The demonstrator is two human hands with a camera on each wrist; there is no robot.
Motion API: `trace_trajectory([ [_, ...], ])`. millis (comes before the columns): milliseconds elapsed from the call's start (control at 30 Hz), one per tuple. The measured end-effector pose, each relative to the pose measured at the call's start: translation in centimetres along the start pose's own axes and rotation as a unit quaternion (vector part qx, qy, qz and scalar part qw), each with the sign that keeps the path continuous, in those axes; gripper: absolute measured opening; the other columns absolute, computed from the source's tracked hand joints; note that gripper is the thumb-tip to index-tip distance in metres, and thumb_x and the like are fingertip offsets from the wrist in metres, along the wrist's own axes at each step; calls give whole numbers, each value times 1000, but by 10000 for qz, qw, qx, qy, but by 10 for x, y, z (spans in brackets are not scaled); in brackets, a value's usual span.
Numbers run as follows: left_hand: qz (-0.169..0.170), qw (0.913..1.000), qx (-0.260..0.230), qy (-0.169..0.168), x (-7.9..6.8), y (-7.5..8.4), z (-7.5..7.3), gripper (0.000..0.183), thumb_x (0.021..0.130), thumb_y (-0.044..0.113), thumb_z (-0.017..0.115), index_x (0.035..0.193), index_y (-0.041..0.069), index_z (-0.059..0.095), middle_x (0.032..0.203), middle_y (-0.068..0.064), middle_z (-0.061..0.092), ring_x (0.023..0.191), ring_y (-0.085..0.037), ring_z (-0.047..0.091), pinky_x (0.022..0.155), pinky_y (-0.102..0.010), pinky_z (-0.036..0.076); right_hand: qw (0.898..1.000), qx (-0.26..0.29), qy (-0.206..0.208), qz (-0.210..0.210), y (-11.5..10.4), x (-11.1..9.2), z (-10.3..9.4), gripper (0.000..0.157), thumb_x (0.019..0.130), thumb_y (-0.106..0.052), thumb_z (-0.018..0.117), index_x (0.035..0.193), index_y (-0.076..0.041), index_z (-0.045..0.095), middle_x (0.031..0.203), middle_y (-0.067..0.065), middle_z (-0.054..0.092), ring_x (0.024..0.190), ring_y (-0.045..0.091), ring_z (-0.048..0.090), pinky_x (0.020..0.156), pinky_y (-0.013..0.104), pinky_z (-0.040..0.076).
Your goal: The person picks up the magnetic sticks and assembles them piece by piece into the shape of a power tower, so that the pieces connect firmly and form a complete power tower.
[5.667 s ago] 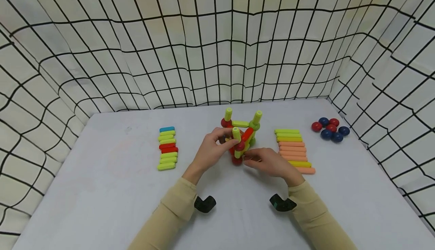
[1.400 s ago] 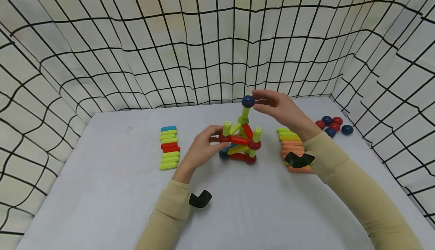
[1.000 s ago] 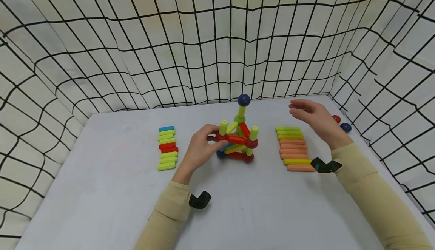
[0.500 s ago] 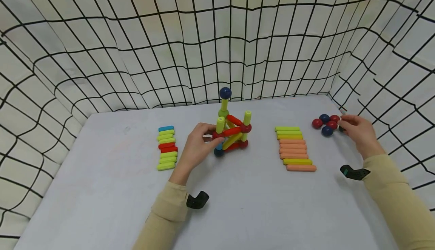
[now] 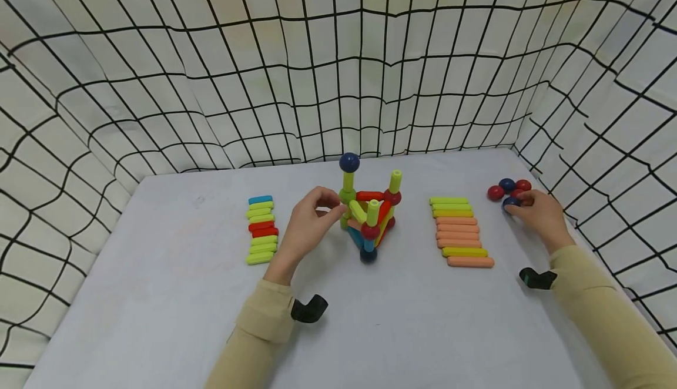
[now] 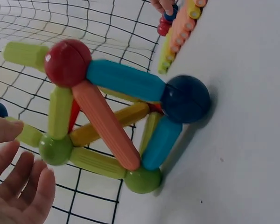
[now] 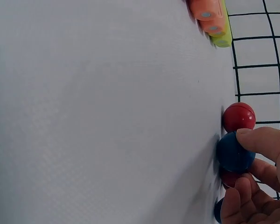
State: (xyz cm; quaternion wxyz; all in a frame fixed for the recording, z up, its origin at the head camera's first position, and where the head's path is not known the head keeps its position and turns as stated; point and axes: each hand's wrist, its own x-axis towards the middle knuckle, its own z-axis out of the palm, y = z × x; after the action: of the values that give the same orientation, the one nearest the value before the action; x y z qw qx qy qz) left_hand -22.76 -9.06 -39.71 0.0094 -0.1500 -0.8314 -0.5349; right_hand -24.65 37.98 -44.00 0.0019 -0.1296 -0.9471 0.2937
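A frame of magnetic rods and balls (image 5: 368,196) stands mid-table, with a dark blue ball (image 5: 349,163) topping its left upright. Two other uprights end in bare lime rods. My left hand (image 5: 312,224) is beside the frame's green ball (image 6: 55,148), fingers loosely bent and gripping nothing in the left wrist view. Far right, my right hand (image 5: 543,218) pinches a dark blue ball (image 7: 235,152) between thumb and fingers, close to the table. A red ball (image 7: 239,116) lies beside it in the right wrist view; other balls are partly hidden by the fingers.
Short rods (image 5: 261,228) in lime, red and blue lie in a column on the left. Longer rods (image 5: 458,228) in orange, yellow and lime lie right of the frame. Several loose balls (image 5: 495,193) sit at the far right. Black netting (image 5: 359,60) encloses the white table (image 5: 158,307).
A blue ball was put on one upright. My right hand moved from it to the loose balls and now pinches another. The frame has turned and my left hand has let go of it.
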Motion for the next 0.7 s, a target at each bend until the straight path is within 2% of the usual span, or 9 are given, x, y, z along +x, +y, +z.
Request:
trace_trajectory([
  [33,-46,9999,-53,125,2,-2,0,30,93,22,67,119,9,58,115,-5,60,110,-21,55,93,-36,50,10000,-49,8,-27,0,0,0,53,92,-26,67,126,12,50,114,31,50,101,43,45,83,50,47],
  [100,-142,9996,-171,151,6,-6,-1,42,93,23,68,130,10,52,128,-6,56,120,-24,51,97,-38,48,9999,-134,19,-83,-2,-1,0,53,92,-25,66,125,13,50,115,32,51,101,43,46,84,52,47],
  [200,-224,9990,-316,-209,13,-12,-1,61,92,24,69,145,15,41,145,-3,46,134,-22,42,104,-39,44,9997,-220,7,-120,-4,-3,0,52,93,-26,65,125,13,51,116,32,51,100,43,46,84,53,48],
  [267,-236,9974,-429,-527,17,-16,-1,67,92,24,70,149,16,37,149,-3,43,137,-19,39,107,-38,41,9996,-250,-5,-133,-6,-3,-1,53,94,-28,63,125,13,51,116,32,51,99,43,46,81,51,48],
  [333,-200,9956,-515,-755,19,-19,0,67,91,22,70,149,14,38,148,-4,45,135,-20,42,108,-37,40,9996,-228,-7,-155,-10,-4,-2,54,95,-32,62,125,12,51,115,31,52,99,42,46,78,48,47],
  [433,-203,9941,-607,-873,20,-21,1,62,90,19,72,145,10,44,140,-7,50,127,-24,50,104,-37,44,9998,-76,-9,-175,-21,-7,-4,59,96,-39,60,127,9,51,118,30,51,102,42,47,77,47,46],
  [600,-268,9958,-401,-772,16,-19,3,50,86,21,77,129,9,54,124,-6,55,112,-24,55,97,-37,49,9985,441,38,-325,-54,-15,-3,62,95,-46,58,132,4,49,121,27,53,106,39,50,80,44,47],
  [700,-194,9980,-178,-567,11,-16,7,49,84,21,78,125,8,55,121,-6,57,111,-23,54,94,-37,50,9946,847,-83,-602,-77,-22,-1,66,95,-48,58,138,1,45,129,25,52,115,39,51,90,51,47],
])
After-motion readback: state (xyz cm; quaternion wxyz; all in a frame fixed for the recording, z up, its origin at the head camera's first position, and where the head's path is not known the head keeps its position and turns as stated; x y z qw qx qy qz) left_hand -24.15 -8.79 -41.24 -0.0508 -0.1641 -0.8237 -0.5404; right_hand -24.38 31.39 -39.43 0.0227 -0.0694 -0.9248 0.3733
